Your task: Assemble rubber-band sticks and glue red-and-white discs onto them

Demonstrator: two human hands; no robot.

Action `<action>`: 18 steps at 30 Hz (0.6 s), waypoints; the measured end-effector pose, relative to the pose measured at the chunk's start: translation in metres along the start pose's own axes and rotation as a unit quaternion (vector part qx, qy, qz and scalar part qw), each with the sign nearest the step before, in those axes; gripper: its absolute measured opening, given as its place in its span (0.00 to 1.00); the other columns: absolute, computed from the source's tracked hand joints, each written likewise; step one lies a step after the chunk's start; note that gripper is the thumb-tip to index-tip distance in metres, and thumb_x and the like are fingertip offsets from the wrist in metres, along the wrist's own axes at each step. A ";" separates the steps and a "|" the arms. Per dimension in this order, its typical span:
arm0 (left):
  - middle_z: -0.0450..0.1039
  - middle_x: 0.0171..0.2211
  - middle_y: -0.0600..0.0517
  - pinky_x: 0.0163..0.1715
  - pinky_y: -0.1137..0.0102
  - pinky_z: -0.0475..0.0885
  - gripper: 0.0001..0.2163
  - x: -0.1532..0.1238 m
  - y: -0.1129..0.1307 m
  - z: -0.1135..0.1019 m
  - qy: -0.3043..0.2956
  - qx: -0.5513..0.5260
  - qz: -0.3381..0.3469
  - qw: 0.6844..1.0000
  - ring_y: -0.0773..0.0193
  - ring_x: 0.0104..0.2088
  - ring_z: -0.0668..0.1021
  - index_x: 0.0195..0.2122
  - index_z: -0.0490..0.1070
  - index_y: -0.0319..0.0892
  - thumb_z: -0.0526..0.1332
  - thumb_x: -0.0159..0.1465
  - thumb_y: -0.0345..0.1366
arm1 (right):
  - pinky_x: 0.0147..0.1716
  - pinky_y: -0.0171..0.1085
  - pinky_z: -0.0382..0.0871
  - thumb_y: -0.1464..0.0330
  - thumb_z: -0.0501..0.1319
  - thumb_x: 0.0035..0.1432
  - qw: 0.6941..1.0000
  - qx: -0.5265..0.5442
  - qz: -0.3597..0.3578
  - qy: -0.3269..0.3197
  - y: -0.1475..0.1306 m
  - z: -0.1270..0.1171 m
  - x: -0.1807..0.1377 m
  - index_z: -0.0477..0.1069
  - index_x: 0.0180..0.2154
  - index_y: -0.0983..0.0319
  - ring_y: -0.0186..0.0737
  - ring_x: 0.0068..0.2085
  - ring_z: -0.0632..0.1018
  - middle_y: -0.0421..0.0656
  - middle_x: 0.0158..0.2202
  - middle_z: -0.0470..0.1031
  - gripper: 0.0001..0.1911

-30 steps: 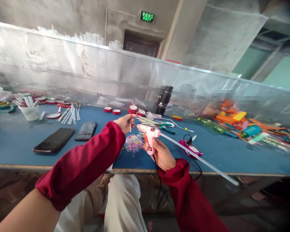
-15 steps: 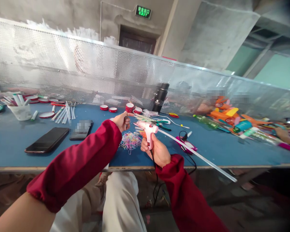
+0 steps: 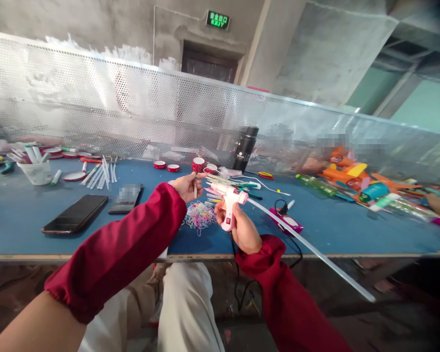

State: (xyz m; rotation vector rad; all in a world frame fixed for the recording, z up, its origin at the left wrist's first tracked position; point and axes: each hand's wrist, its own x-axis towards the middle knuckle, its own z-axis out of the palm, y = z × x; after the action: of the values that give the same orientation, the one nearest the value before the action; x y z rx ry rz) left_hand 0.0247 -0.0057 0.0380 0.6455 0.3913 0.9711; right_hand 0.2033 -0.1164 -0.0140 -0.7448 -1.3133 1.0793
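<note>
My right hand (image 3: 245, 229) is wrapped round the grip of a pink hot glue gun (image 3: 228, 210), its nozzle turned to the left. A long clear glue stick (image 3: 311, 248) sticks out of the gun's back, slanting down to the right. Just left of the nozzle, my left hand (image 3: 185, 187) pinches a thin pale stick (image 3: 195, 189), held nearly upright. The nozzle is close to the left fingers; whether it touches the stick I cannot tell. Below, between the hands, lies a pile of small colourful rubber bands (image 3: 200, 215).
Two phones (image 3: 75, 214) lie at the left, near a cup of markers (image 3: 34, 171) and loose white sticks (image 3: 102, 173). Behind my hands are red tape rolls (image 3: 198, 164), a black bottle (image 3: 245, 149) and pliers (image 3: 251, 187). An orange toy plane (image 3: 346, 176) stands right.
The glue gun has tilted and shifted slightly right, so the glue stick's tail end hangs lower. My left hand has turned, bringing the pale stick into view.
</note>
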 end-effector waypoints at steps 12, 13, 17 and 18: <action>0.71 0.29 0.51 0.34 0.68 0.76 0.07 0.001 -0.008 -0.002 -0.009 0.043 0.075 0.996 0.68 0.28 0.77 0.39 0.72 0.39 0.54 0.69 0.32 | 0.30 0.38 0.65 0.46 0.57 0.59 1.000 -0.008 -0.019 0.002 0.016 0.000 0.001 0.75 0.40 0.59 0.38 0.30 0.70 0.45 0.35 0.74 0.24; 0.73 0.31 0.49 0.35 0.67 0.76 0.08 0.001 -0.009 -0.002 -0.011 0.049 0.076 0.996 0.67 0.30 0.78 0.39 0.72 0.38 0.54 0.69 0.32 | 0.30 0.38 0.65 0.47 0.56 0.60 1.000 -0.017 -0.022 -0.003 0.016 0.000 0.000 0.75 0.39 0.59 0.38 0.30 0.70 0.45 0.34 0.74 0.24; 0.76 0.38 0.45 0.37 0.66 0.77 0.07 0.002 -0.010 -0.002 -0.007 0.057 0.068 0.996 0.63 0.36 0.80 0.39 0.73 0.37 0.55 0.68 0.31 | 0.30 0.38 0.64 0.47 0.55 0.61 0.998 -0.052 -0.036 -0.006 0.014 -0.001 0.000 0.75 0.38 0.59 0.38 0.30 0.70 0.44 0.33 0.73 0.23; 0.77 0.39 0.44 0.37 0.65 0.77 0.07 0.002 -0.010 -0.002 -0.007 0.055 0.065 0.996 0.62 0.37 0.81 0.39 0.73 0.37 0.56 0.68 0.31 | 0.30 0.38 0.64 0.46 0.55 0.60 0.998 -0.059 -0.037 -0.004 0.014 -0.001 0.000 0.75 0.37 0.59 0.38 0.30 0.70 0.44 0.33 0.73 0.24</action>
State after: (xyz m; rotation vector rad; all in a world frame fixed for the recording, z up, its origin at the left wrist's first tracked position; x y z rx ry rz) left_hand 0.0306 -0.0076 0.0305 0.7848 0.3964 1.0740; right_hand 0.2017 -0.1117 -0.0268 -0.7746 -1.4106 0.9524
